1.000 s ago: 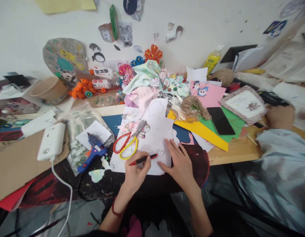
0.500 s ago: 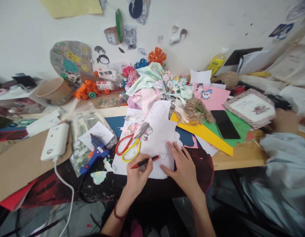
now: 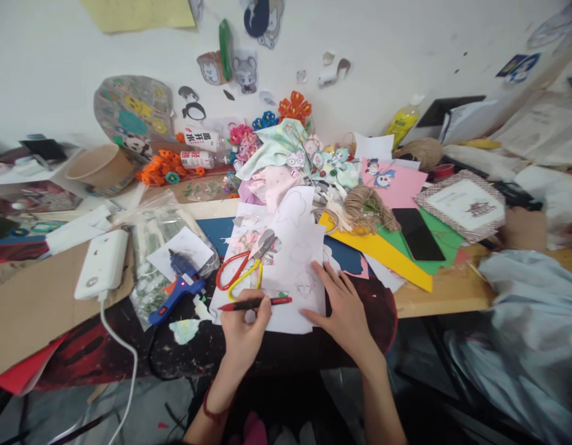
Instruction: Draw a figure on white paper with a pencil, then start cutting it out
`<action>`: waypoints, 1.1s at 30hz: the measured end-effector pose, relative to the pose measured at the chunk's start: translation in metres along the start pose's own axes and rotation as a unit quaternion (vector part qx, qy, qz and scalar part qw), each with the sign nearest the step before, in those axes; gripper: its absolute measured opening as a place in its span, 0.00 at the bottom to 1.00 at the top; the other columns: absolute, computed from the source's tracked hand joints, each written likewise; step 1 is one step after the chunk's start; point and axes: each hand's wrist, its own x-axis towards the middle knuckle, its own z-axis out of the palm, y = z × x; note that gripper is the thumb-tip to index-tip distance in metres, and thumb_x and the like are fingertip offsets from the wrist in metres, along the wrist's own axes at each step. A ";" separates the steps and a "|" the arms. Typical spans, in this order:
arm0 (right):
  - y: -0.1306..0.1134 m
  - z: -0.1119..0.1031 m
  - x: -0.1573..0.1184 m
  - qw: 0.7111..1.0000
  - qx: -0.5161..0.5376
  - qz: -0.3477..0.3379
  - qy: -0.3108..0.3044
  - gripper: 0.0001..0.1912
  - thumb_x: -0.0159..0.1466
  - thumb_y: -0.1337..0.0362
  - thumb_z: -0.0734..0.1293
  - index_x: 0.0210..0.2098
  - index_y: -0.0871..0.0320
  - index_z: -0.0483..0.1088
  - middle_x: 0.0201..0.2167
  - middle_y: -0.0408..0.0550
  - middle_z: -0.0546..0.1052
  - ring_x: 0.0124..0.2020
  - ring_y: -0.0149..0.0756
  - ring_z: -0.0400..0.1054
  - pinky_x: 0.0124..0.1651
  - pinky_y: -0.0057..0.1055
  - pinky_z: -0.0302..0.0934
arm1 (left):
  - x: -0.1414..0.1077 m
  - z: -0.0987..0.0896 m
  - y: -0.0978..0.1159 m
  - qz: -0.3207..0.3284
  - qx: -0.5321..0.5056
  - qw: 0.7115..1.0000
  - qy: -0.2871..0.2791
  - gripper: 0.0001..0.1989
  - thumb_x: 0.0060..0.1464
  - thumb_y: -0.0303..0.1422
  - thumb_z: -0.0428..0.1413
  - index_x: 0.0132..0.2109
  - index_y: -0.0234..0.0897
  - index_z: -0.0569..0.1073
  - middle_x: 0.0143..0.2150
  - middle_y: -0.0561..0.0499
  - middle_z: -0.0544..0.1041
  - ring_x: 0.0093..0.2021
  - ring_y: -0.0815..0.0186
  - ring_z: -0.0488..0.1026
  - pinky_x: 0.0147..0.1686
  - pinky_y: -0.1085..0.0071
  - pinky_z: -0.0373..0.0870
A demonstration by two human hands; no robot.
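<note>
Pinched in my left hand point(image 3: 244, 327) is a red and black pen point(image 3: 279, 301), held nearly level over the lower left of a white paper point(image 3: 293, 318). Faint pencil drawings show on the sheet, among them a small figure point(image 3: 304, 288) near its lower right. My right hand point(image 3: 339, 303) lies flat with its fingers spread on the paper's right edge, beside that figure. Scissors point(image 3: 244, 266) with one red and one yellow handle rest just above my left hand, blades pointing up and right over paper scraps.
A blue glue gun point(image 3: 179, 296) and a white power bank point(image 3: 101, 262) with a cable stand on the left. Behind are fabric pieces point(image 3: 277, 185) and twine point(image 3: 367, 207). A phone point(image 3: 418, 235) lies right, near a person's blue-grey sleeve point(image 3: 531, 309).
My left hand has drawn left and slightly down with the pen, which now lies flatter and away from the small figure. My right hand stays on the paper.
</note>
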 end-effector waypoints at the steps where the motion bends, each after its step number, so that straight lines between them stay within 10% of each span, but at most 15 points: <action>1: 0.000 -0.003 0.000 1.000 0.022 0.000 0.015 0.47 0.63 0.47 0.71 0.74 0.51 0.48 0.71 0.51 0.62 0.73 0.51 0.52 0.72 0.56 0.48 | 0.000 -0.005 0.002 -0.011 -0.007 1.000 -0.013 0.11 0.63 0.37 0.55 0.33 0.38 0.71 0.23 0.56 0.71 0.22 0.72 0.68 0.24 0.75 0.62; 7: -0.021 -0.017 -0.025 0.958 0.063 -0.022 0.279 0.24 0.67 0.67 0.69 0.61 0.48 0.68 0.46 0.49 0.81 0.52 0.46 0.75 0.55 0.48 0.69 | -0.014 -0.014 0.029 -0.057 -0.065 0.967 -0.241 0.23 0.63 0.40 0.51 0.21 0.38 0.59 0.17 0.59 0.56 0.19 0.75 0.53 0.20 0.75 0.51; 11: -0.044 -0.009 -0.057 0.955 -0.007 -0.209 0.211 0.22 0.69 0.73 0.64 0.61 0.53 0.69 0.40 0.49 0.83 0.43 0.40 0.78 0.46 0.39 0.73 | -0.041 0.005 0.045 -0.064 -0.078 0.915 -0.391 0.18 0.57 0.29 0.54 0.21 0.36 0.59 0.19 0.59 0.56 0.21 0.76 0.50 0.20 0.75 0.45; 14: -0.052 0.002 -0.074 0.951 -0.008 -0.223 0.214 0.18 0.71 0.73 0.62 0.58 0.58 0.70 0.44 0.54 0.83 0.48 0.42 0.78 0.48 0.40 0.74 | -0.058 0.015 0.050 -0.052 -0.078 0.897 -0.431 0.19 0.57 0.28 0.55 0.20 0.36 0.59 0.17 0.60 0.56 0.19 0.76 0.51 0.18 0.75 0.44; 17: -0.050 0.005 -0.077 0.946 0.000 -0.146 0.290 0.14 0.66 0.74 0.69 0.49 0.56 0.74 0.43 0.53 0.83 0.46 0.42 0.78 0.49 0.41 0.75 | -0.059 0.014 0.045 0.006 -0.034 0.920 -0.391 0.20 0.64 0.35 0.53 0.22 0.37 0.67 0.18 0.59 0.68 0.19 0.75 0.63 0.22 0.77 0.59; 24: -0.039 0.010 -0.060 0.962 0.062 -0.005 0.265 0.07 0.68 0.65 0.68 0.46 0.54 0.76 0.47 0.52 0.82 0.51 0.45 0.77 0.55 0.46 0.73 | 0.015 0.005 0.002 0.037 0.134 0.990 -0.035 0.21 0.60 0.39 0.59 0.56 0.34 0.70 0.56 0.34 0.72 0.59 0.47 0.67 0.55 0.52 0.65; 33: -0.040 0.030 -0.062 0.954 0.084 0.009 0.287 0.11 0.70 0.62 0.65 0.48 0.55 0.77 0.48 0.54 0.82 0.50 0.47 0.78 0.54 0.48 0.73 | 0.061 0.025 -0.005 0.087 0.114 0.988 -0.056 0.12 0.60 0.40 0.60 0.40 0.35 0.74 0.32 0.54 0.74 0.33 0.67 0.72 0.41 0.64 0.70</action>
